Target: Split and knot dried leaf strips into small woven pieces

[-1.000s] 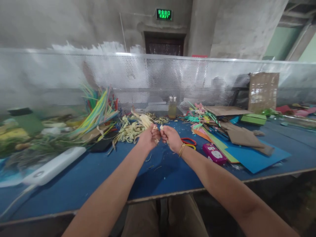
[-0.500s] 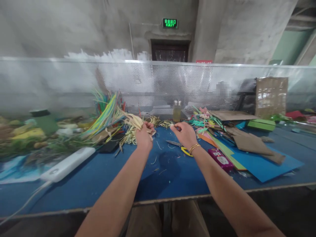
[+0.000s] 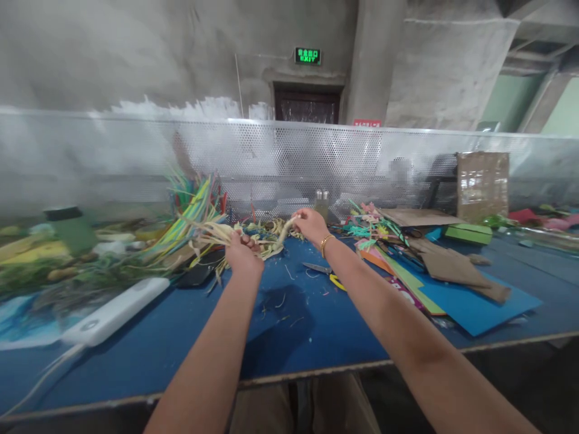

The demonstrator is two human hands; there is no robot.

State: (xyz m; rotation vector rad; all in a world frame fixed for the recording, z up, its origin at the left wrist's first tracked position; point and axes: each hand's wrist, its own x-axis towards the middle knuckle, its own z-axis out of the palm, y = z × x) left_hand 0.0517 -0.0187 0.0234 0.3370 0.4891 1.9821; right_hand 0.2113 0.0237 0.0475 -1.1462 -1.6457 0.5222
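My left hand (image 3: 244, 253) is closed around a bundle of pale, dry husk-like strips (image 3: 210, 234), whose loose ends fan out to the left. My right hand (image 3: 312, 224) pinches the upper end of a pale, thick strand (image 3: 284, 234). That strand curves down toward my left hand; whether it joins the bundle I cannot tell. Behind both hands lies a heap of similar pale strips (image 3: 266, 228) on the blue table (image 3: 289, 337). Scissors (image 3: 318, 267) with yellow handles lie below my right wrist, partly hidden by the forearm.
At left are a white power strip (image 3: 115, 310), a dark phone-like slab (image 3: 196, 274), coloured strips (image 3: 194, 208) and a green bottle (image 3: 71, 232). Coloured paper (image 3: 479, 307), cardboard pieces (image 3: 456, 265) and artificial flowers (image 3: 368, 220) lie right. A perforated metal screen (image 3: 307, 157) stands behind.
Both hands have moved left, the right one also slightly up and away. A pale strand now shows stretched between them. My right forearm now covers more of the purple box.
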